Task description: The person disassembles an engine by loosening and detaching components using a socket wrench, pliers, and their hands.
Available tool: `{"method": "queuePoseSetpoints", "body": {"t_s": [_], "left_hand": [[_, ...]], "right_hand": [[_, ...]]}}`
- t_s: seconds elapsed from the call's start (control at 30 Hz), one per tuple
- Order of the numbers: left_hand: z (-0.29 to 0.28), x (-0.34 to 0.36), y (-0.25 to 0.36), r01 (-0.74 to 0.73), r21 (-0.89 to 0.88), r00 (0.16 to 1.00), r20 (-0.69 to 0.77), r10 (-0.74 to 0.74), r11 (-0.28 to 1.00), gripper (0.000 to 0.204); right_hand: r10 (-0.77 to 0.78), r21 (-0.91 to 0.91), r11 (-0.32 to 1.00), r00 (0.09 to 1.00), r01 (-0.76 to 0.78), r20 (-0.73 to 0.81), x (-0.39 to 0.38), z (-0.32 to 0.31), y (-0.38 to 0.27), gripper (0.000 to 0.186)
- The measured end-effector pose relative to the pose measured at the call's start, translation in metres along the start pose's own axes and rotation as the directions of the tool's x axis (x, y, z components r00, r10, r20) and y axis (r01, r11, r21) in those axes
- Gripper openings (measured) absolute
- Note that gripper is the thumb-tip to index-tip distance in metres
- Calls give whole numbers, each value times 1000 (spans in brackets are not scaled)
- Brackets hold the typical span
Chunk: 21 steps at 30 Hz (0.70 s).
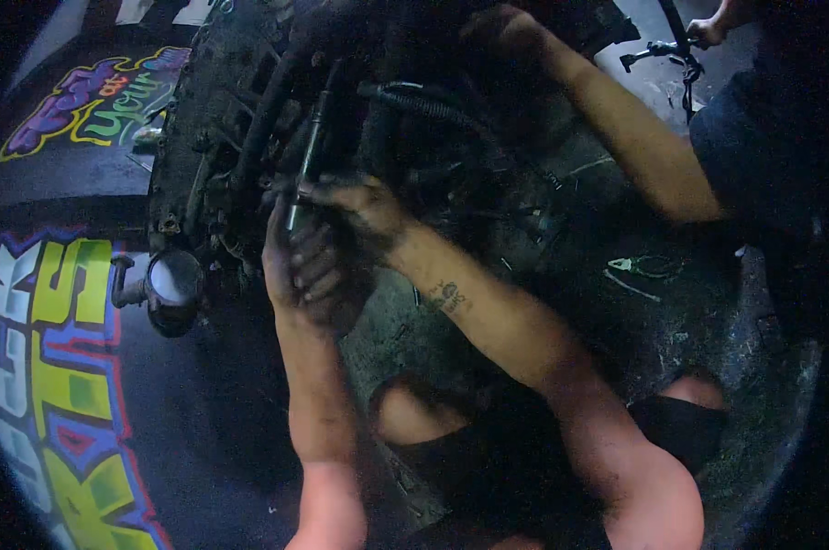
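A long silver socket extension bar (309, 156) slants up toward the dark, greasy engine (222, 137). Its far end is lost in shadow among the engine parts. My left hand (312, 266), blackened with grease, has its fingers curled around the near end of the bar. From the right, my right hand (367, 209) reaches across just above it, slightly blurred, with its fingertips closed on the bar. Beside the bar runs a dark corrugated hose (423, 103).
Another person's arm (616, 128) reaches in from the right, its hand over the dark far parts. A hand (708, 33) at the top right holds a metal tool (657, 50). Green-handled pliers (648, 266) lie on the stained floor (543, 266). A painted wall (75, 202) stands left.
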<state>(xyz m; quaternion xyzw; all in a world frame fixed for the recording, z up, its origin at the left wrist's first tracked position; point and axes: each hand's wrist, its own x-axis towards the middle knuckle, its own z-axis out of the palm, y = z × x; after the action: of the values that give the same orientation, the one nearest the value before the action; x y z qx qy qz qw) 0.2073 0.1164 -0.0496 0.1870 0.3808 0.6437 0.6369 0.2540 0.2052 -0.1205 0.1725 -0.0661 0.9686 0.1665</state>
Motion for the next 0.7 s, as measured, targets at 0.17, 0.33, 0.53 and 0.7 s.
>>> {"method": "queuePoseSetpoints", "body": {"t_s": [0.17,0.33,0.53,0.7], "left_hand": [[13,6,-20,-114,518,737,-528,422,848,37],[18,15,-37,86,979,357,-206,911,187,39],[-3,-12,7,90,111,988,-138,-74,990,40],[4,2,-24,94,901,432,-421,798,424,38]], "right_hand": [[-205,-340,930,962,135,-178,11,-10,18,25],[-256,-446,882,950,154,-179,8,-6,15,28],[-158,-296,953,948,73,-277,15,-16,22,27],[-235,-451,889,922,77,-306,9,3,13,25]]}}
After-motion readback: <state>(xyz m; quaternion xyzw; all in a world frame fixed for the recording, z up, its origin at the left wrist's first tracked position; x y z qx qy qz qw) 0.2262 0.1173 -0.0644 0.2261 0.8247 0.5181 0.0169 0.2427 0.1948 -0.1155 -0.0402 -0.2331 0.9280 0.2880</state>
